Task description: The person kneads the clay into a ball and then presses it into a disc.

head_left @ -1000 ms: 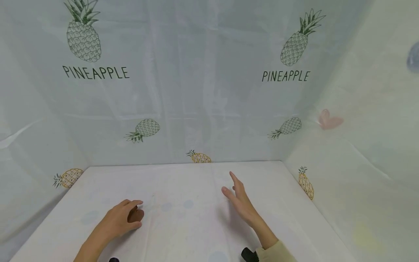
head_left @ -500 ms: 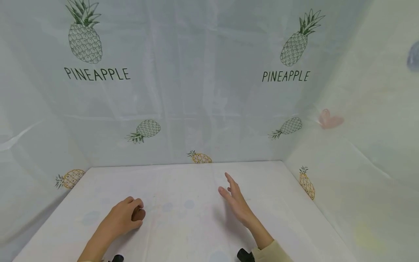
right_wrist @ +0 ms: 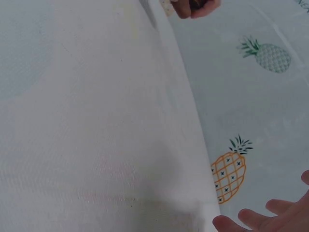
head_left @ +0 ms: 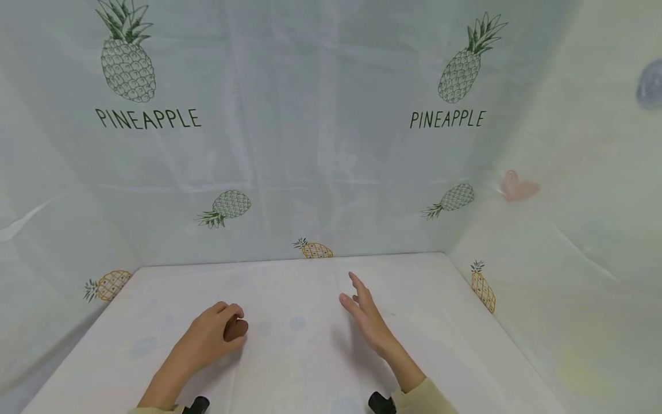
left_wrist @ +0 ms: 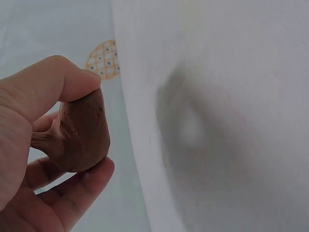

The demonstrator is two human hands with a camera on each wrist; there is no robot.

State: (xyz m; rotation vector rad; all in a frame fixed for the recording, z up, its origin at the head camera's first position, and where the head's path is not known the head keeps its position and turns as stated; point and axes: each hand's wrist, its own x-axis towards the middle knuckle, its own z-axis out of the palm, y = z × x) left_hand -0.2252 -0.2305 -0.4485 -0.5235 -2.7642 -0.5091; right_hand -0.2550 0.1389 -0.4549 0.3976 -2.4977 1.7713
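A smooth brown lump that looks like modelling clay (left_wrist: 83, 133) has a narrow, ridged neck and a wider rounded end. My left hand (head_left: 207, 338) pinches it between thumb and curled fingers, above the white table at left of centre. In the left wrist view the thumb lies on one side of the lump and a fingertip on the other. My right hand (head_left: 368, 318) hovers over the table at right of centre, holding nothing, with fingers extended and thumb apart. Its fingertips also show low in the right wrist view.
A white cloth with faint coloured dots covers the table (head_left: 289, 385). Pale hangings with pineapple prints (head_left: 457, 77) enclose the back and sides. Black devices sit at both wrists, the right one (head_left: 381, 402) below a beige sleeve (head_left: 426, 397).
My left hand has moved right and slightly farther away with the brown lump, its fingers closing more around it. My right hand has drifted a little left.
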